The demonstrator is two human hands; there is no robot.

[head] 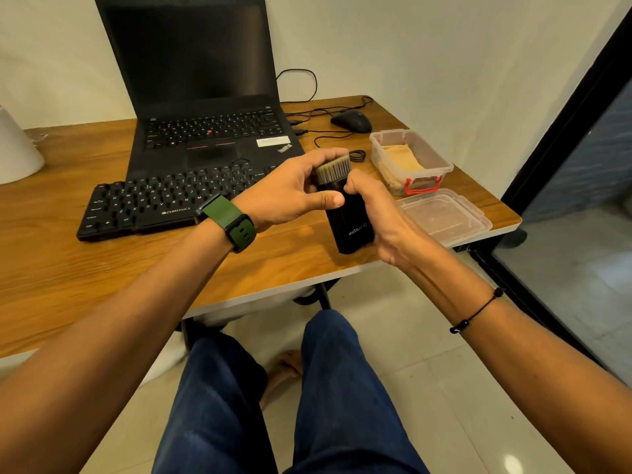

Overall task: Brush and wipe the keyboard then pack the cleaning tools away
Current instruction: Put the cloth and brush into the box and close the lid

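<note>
Blue-trousered knees [284,398] nearest, both hands above the tabletop's [68,268] front edge, right hand [379,217] gripping black brush [345,213], left hand [290,193] pinching its bristles, ZEBRONICS keyboard [160,203] before ThinkPad laptop [205,97], cloth [402,162] in clear box [410,159] by right edge, lid [444,215] beside.

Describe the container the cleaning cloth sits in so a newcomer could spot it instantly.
Start at the wooden desk and go to its right edge, past the laptop and the mouse. The clear plastic box stands there with a yellow cloth inside. Unlike the flat clear lid lying just in front of it, it is deep and has a red latch.
</note>
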